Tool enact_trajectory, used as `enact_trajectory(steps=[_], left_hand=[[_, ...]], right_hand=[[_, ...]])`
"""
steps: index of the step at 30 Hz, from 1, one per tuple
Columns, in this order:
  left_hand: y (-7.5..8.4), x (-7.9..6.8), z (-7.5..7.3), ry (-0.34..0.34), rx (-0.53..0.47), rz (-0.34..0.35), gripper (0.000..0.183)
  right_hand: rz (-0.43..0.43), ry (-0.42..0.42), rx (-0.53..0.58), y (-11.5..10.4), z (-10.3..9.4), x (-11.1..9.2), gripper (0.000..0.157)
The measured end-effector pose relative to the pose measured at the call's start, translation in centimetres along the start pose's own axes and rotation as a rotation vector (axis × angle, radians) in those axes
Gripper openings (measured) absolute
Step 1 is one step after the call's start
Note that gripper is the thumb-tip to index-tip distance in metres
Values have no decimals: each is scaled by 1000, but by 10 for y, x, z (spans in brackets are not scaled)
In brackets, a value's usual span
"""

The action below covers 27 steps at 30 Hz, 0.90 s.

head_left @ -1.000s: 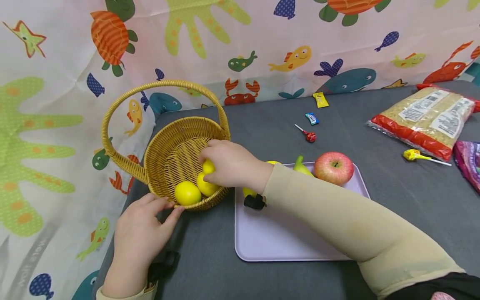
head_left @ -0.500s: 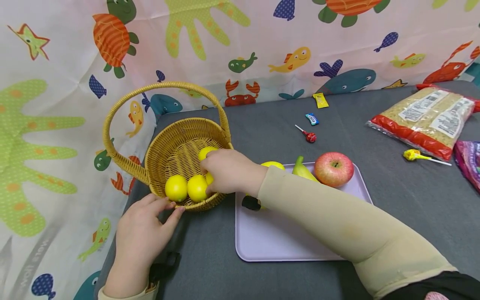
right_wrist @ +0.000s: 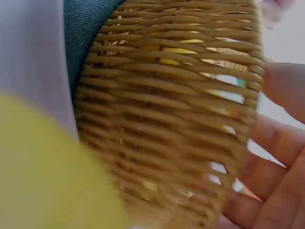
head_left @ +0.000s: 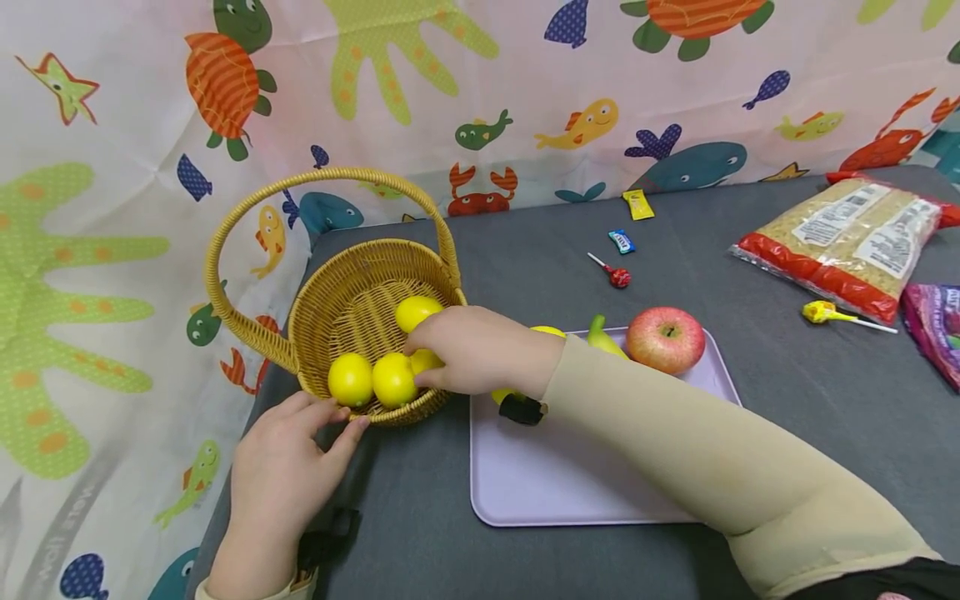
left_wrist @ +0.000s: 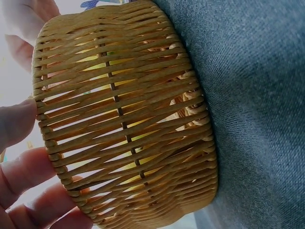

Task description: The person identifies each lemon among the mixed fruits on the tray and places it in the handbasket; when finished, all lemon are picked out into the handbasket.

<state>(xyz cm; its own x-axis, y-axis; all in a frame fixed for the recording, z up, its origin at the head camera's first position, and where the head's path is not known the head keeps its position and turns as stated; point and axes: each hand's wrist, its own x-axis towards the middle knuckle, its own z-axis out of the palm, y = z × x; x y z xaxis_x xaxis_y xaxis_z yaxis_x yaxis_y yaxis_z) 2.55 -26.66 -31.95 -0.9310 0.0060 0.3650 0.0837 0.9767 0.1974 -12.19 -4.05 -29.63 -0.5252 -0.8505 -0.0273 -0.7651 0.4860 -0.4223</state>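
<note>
My left hand (head_left: 276, 471) pinches the near rim of the basket (head_left: 318, 304), with the thumb against the outside and the other fingers reaching over the edge. My right hand (head_left: 487, 348) reaches across the basket's right rim, its fingers bent and the thumb a little apart from them. A lemon (head_left: 425, 361) shows between that thumb and forefinger, partly covered by my hand; I can't tell whether I am gripping it or only resting beside it, since the weave hides my fingertips in the right wrist view. Three more lemons (head_left: 350, 380) lie in the basket: two side by side near the front, one farther back by my knuckles. The handle (head_left: 216, 250) arches up over them.

Just right of the basket, the tray (head_left: 585, 471) lies partly under my right forearm. On it are an apple (head_left: 665, 341), a green-ended fruit (head_left: 597, 335) and some yellow fruit (head_left: 549, 331) half hidden by my wrist. Beyond it on the table (head_left: 420, 533) are a red lollipop (head_left: 618, 277), a blue sweet (head_left: 622, 241) and a yellow sweet (head_left: 638, 205). To the right are a bag (head_left: 843, 237), a yellow lollipop (head_left: 821, 312) beside it and a purple packet (head_left: 933, 329)
</note>
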Motion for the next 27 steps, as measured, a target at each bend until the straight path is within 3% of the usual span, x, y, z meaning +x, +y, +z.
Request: enact_trajectory(steps=[7,11,16,20,27], left_hand=[[2,0,2,10,-5,19,23],[1,1,2,8,-3,22,23],[0,0,3,4,-1,14,24],[-1,-1,1,6,-2,2,23],[2,-1,-1,1,-1,-4,20]], right_hand=[[-71,129,142,21,-15,-53,32],[-5,182,240,41,-21,-89,28],[113,171,270,55,-16,-123,30],[109,154,206,50,0,-130,35],[51,169,27,30,22,-121,42]])
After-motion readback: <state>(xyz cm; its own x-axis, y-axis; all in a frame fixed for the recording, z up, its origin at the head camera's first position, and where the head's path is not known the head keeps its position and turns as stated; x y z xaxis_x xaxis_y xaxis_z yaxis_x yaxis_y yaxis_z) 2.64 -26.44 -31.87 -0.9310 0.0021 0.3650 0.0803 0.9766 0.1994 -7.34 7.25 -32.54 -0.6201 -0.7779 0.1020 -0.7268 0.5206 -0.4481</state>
